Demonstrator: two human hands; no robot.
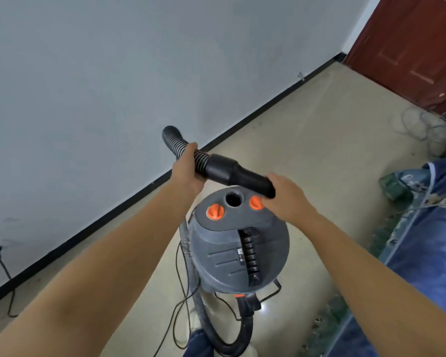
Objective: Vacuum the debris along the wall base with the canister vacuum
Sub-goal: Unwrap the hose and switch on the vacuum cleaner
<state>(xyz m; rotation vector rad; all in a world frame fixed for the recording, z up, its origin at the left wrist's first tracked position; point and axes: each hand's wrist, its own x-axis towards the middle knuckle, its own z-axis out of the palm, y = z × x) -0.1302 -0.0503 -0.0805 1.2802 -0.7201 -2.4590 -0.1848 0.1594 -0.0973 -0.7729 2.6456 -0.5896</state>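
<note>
A person's left hand (188, 167) holds in its grip the ribbed black hose (177, 145) and the right hand (285, 195) closes its grip on the smooth black nozzle end (238, 175), both just above the grey canister vacuum (238, 249). The vacuum, with two orange knobs (215, 212) beside an open round port (233, 198), stands on the beige floor (319, 130). Left of the vacuum, a black baseboard (242, 123) edges the pale wall (113, 73); bare floor stretches beyond it to a red-brown door (417, 47). Blue bedding (428, 228) borders the vacuum's right.
</note>
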